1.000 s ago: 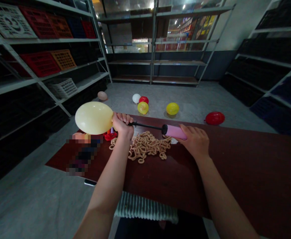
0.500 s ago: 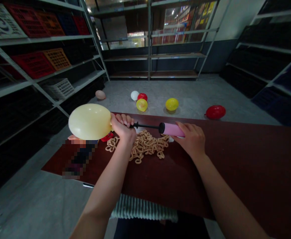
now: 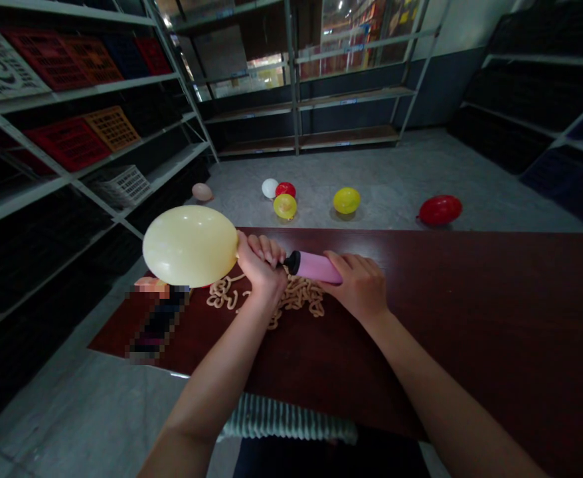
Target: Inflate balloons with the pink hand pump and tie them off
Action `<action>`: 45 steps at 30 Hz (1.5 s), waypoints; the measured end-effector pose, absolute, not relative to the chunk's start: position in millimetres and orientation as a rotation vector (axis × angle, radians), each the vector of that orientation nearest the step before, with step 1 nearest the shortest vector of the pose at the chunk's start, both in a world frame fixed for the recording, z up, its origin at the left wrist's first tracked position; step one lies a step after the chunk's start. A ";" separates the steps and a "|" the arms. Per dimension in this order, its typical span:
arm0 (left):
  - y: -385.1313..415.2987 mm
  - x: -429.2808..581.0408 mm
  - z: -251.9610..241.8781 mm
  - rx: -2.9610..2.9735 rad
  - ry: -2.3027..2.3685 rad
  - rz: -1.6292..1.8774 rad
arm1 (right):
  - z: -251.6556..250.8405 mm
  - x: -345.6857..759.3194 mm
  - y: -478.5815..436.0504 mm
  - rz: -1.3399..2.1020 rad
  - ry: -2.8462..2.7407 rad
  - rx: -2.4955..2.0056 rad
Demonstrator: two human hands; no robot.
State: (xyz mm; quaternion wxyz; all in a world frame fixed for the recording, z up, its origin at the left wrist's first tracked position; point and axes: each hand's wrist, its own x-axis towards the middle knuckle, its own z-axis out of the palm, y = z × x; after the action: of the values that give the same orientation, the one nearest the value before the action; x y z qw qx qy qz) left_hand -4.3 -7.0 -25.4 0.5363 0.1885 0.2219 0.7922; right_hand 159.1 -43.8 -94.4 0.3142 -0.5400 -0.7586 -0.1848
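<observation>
On the far left are metal shelves (image 3: 32, 89) with red crates (image 3: 67, 143) and an orange crate (image 3: 112, 129). A white basket (image 3: 122, 184) sits on a lower shelf. Near them, a tan balloon (image 3: 202, 192) lies on the floor.

A big pale yellow balloon (image 3: 189, 245) is full and round. It sits in the air over the left end of the table (image 3: 471, 299), and its neck goes into my left hand (image 3: 261, 267). That hand is shut tight around the neck, with the fingers curled over. Below the balloon is a blurry patch (image 3: 159, 318) on the table, and I cannot tell what it is.

Just right of my left hand is the pink pump (image 3: 314, 267), lying on its side with a black end. My left hand touches that black end. My right hand (image 3: 356, 285) is wrapped over the pink part, with the fingers close together.

Under my hands is a heap of curly tan strips (image 3: 301, 297). I cannot tell what they are.

Past the table, on the floor, are a white balloon (image 3: 270, 188), a red balloon (image 3: 285, 190), and a yellow balloon (image 3: 285, 206) close together. Farther right are another yellow balloon (image 3: 346, 200) and a red balloon (image 3: 439, 210).
</observation>
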 end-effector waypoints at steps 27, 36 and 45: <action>26.5 -69.5 -25.8 0.181 0.515 2.053 | -90.3 213.4 -26.0 -0.799 -2.081 -1.549; 17.1 -61.3 -19.2 0.279 0.497 2.037 | -92.7 221.7 -33.4 -0.728 -2.047 -1.529; 1.4 -38.8 -12.3 0.379 0.505 1.984 | -85.2 191.6 -40.3 -0.623 -2.094 -1.489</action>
State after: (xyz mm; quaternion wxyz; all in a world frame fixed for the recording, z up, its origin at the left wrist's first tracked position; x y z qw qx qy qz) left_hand -38.8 1.4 -12.3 0.5055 0.1571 0.2092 0.8222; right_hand 191.6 -40.3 -85.2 0.2460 -0.5459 -0.7676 -0.2285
